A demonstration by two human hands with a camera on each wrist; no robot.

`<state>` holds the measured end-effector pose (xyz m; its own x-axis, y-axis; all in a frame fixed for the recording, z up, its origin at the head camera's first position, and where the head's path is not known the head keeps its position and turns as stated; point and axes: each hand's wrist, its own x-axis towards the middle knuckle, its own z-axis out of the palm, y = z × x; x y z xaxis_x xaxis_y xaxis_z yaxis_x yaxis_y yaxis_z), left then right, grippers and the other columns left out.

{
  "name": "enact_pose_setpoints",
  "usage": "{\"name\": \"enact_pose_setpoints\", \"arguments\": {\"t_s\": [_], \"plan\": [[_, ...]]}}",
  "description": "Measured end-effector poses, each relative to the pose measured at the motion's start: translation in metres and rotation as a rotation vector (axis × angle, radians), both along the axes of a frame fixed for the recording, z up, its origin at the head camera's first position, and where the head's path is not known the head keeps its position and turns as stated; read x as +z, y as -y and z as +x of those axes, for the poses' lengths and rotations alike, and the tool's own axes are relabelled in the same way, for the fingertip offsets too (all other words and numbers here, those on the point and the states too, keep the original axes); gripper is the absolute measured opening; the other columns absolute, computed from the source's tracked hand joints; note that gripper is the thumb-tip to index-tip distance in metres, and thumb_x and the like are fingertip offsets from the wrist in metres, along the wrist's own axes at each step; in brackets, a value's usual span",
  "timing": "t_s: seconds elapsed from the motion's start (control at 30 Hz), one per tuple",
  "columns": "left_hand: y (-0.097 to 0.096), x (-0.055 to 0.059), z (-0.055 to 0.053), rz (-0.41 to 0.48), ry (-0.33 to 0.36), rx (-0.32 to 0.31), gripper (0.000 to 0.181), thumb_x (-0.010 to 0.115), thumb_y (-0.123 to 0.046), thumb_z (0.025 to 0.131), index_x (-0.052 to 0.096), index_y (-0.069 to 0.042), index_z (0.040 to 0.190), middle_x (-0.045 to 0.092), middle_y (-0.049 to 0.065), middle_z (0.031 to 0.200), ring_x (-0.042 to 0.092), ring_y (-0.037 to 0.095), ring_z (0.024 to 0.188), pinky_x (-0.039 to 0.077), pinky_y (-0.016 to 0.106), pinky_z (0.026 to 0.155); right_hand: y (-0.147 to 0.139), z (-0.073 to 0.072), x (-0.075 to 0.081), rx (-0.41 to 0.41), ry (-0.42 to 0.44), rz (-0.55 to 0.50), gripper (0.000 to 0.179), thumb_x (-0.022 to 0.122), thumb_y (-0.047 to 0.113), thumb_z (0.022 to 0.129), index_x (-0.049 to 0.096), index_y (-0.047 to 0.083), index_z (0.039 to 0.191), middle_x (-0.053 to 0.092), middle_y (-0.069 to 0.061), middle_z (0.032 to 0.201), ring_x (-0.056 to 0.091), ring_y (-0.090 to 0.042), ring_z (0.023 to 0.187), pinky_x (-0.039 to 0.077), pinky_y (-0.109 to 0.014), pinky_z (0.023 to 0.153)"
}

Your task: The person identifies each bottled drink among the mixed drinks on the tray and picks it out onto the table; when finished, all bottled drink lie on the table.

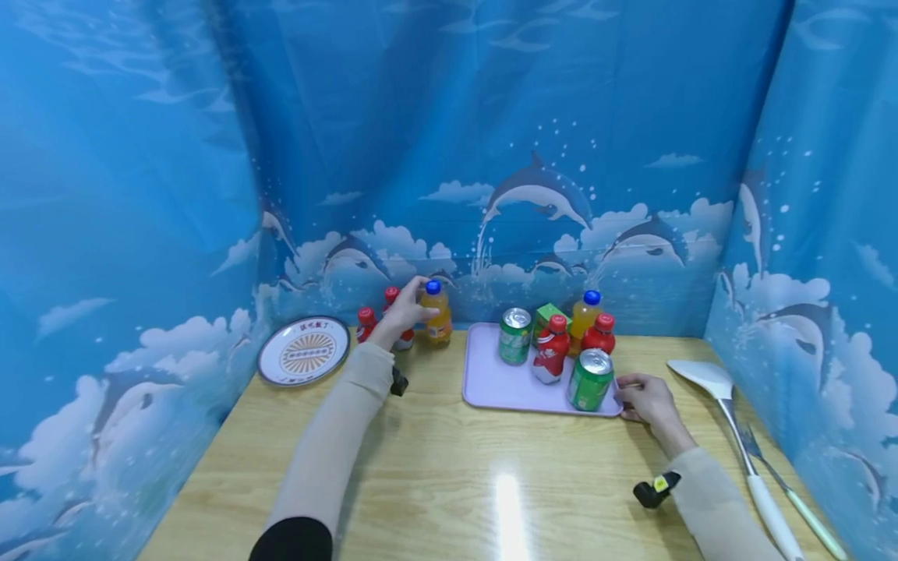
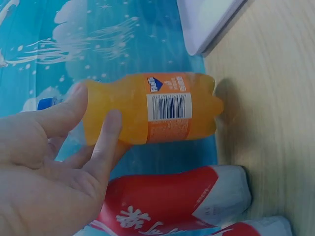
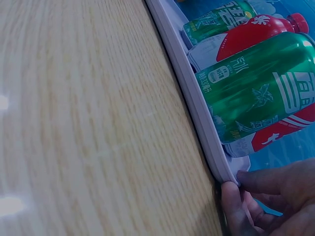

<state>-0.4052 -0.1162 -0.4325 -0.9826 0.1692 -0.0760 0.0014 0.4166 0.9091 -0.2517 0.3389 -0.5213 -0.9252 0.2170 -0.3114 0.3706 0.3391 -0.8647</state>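
Note:
My left hand (image 1: 405,313) holds an orange soda bottle (image 1: 439,319) with a blue cap, thumb and fingers about its upper part. In the left wrist view the bottle's label and barcode (image 2: 169,106) face the camera. It is upright; whether its base touches the table I cannot tell. Two red bottles (image 1: 365,322) stand beside that hand, partly hidden by it. My right hand (image 1: 647,403) pinches the front right corner of a lilac tray (image 1: 519,396). On the tray are green cans (image 1: 591,380), red bottles (image 1: 551,351), another orange soda bottle (image 1: 584,318) and a green box (image 1: 543,318).
A white patterned plate (image 1: 305,351) leans at the table's back left corner. Along the right edge lie a white-handled spatula (image 1: 744,436) and a fork (image 1: 779,471) with a green handle. Blue dolphin-print curtains (image 1: 491,156) enclose the wooden table (image 1: 435,452).

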Motion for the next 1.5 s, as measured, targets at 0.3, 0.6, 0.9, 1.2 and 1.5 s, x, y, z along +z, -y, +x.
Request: {"name": "enact_pose_setpoints", "arguments": {"t_s": [0.3, 0.6, 0.9, 1.2, 1.5], "plan": [[-0.008, -0.007, 0.003, 0.015, 0.025, 0.047, 0.055, 0.070, -0.002, 0.098, 0.048, -0.019, 0.146, 0.053, 0.014, 0.152, 0.049, 0.040, 0.146, 0.044, 0.061, 0.121, 0.002, -0.001, 0.001, 0.000, 0.022, 0.005, 0.047, 0.062, 0.003, 0.100, 0.051, -0.012, 0.144, 0.067, -0.012, 0.101, 0.066, -0.010, 0.080, 0.064, -0.025, 0.066], [-0.012, -0.013, -0.003, -0.033, 0.009, 0.025, 0.058, 0.067, -0.006, 0.101, 0.041, -0.020, 0.150, 0.050, 0.014, 0.157, 0.045, 0.040, 0.150, 0.038, 0.063, 0.125, -0.001, -0.001, 0.002, 0.007, 0.004, 0.007, 0.047, 0.063, 0.003, 0.100, 0.052, -0.012, 0.143, 0.067, -0.009, 0.096, 0.066, -0.009, 0.078, 0.063, -0.025, 0.064], [-0.015, 0.001, 0.006, -0.193, -0.042, 0.049, 0.067, 0.067, -0.015, 0.104, 0.033, -0.023, 0.161, 0.043, 0.010, 0.166, 0.043, 0.036, 0.153, 0.040, 0.059, 0.125, 0.000, 0.000, 0.002, 0.008, -0.002, 0.001, 0.047, 0.063, 0.003, 0.100, 0.052, -0.012, 0.143, 0.068, -0.009, 0.097, 0.066, -0.010, 0.079, 0.063, -0.025, 0.063], [-0.038, 0.034, 0.028, -0.319, -0.464, 0.083, 0.065, 0.067, -0.020, 0.103, 0.038, -0.020, 0.161, 0.043, 0.008, 0.166, 0.050, 0.031, 0.148, 0.047, 0.054, 0.120, -0.001, -0.002, 0.005, -0.003, 0.026, 0.053, 0.044, 0.061, 0.004, 0.102, 0.054, -0.009, 0.143, 0.064, -0.013, 0.106, 0.063, -0.011, 0.081, 0.063, -0.024, 0.066], [-0.090, 0.027, 0.048, -0.329, -0.551, -0.175, 0.072, 0.066, -0.041, 0.104, 0.034, -0.020, 0.165, 0.039, 0.004, 0.169, 0.044, 0.028, 0.154, 0.043, 0.054, 0.123, 0.002, 0.000, 0.003, 0.001, 0.017, 0.034, 0.045, 0.061, 0.003, 0.101, 0.053, -0.010, 0.143, 0.064, -0.010, 0.100, 0.064, -0.010, 0.079, 0.064, -0.025, 0.066]]}}
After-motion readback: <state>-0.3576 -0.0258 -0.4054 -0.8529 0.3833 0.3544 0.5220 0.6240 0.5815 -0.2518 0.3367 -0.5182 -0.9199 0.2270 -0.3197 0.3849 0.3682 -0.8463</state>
